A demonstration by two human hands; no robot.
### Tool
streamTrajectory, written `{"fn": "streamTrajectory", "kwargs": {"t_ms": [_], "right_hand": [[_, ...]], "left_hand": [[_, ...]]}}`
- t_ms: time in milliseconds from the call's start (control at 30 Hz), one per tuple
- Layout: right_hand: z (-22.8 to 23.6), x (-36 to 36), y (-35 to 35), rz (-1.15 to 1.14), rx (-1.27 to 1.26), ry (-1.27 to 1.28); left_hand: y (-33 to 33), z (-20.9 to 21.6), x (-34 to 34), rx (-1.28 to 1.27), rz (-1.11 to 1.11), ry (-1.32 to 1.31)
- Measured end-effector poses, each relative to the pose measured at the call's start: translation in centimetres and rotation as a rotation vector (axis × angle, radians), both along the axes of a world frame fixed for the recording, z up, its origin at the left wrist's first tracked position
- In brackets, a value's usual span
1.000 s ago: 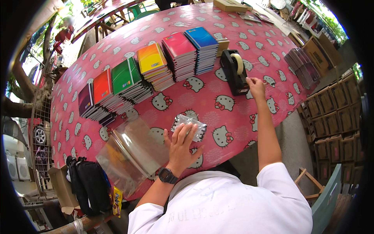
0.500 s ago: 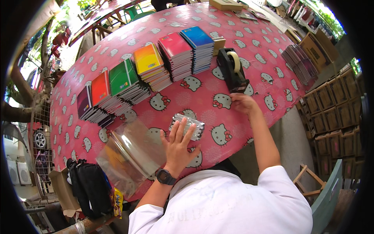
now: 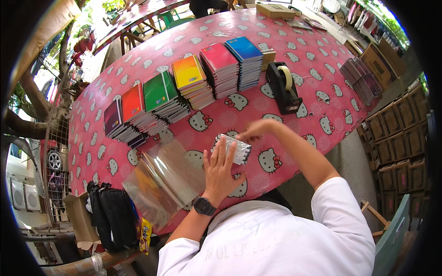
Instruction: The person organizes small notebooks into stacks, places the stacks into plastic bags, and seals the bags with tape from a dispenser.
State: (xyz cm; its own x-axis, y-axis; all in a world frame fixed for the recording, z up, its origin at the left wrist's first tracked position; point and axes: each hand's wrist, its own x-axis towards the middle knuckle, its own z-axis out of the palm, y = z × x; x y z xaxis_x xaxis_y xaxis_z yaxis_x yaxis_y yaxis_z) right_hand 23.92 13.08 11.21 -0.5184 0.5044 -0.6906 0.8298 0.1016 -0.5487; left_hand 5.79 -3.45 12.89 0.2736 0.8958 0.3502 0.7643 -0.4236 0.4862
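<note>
A small packet wrapped in clear plastic (image 3: 241, 156), with dark spiral binding along its edge, lies on the table in front of me. My left hand (image 3: 221, 172) rests flat on it, fingers stretched out. At the packet's far edge is my right hand (image 3: 254, 130), fingers pinched together; anything between them is too small to make out. Beyond that hand stands a black tape dispenser (image 3: 279, 94) with a pale roll. Clear plastic sleeves (image 3: 168, 170) lie left of my left hand.
Spiral notebooks stand in a row of coloured stacks, from purple (image 3: 113, 116) through green (image 3: 159, 93) to blue (image 3: 244, 50). More notebooks (image 3: 361, 78) lie at the right edge. A black bag (image 3: 113, 216) sits lower left. Brown boxes (image 3: 396, 138) are piled at right.
My right hand has moved from the tape dispenser's front end to the wrapped packet. My left hand stays on the packet. The whole view has shifted slightly.
</note>
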Motion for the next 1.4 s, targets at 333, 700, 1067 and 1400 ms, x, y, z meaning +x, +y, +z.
{"fn": "streamTrajectory", "kwargs": {"t_ms": [333,700,1067,1400], "right_hand": [[-3.9,6.4,-7.7,-0.961,0.283,0.650],[0.5,1.5,-11.6,-0.686,0.167,1.044],[10.6,1.3,-8.9,-0.538,0.837,0.463],[-0.8,0.4,-10.9,-0.556,0.262,0.998]], "left_hand": [[6.0,6.2,0.2,-0.189,-0.343,0.352],[5.1,-0.8,-1.3,-0.292,-0.269,-0.695],[4.3,8.2,-2.9,0.066,0.030,-0.574],[3.2,-4.4,-0.2,-0.458,-0.295,-1.044]]}}
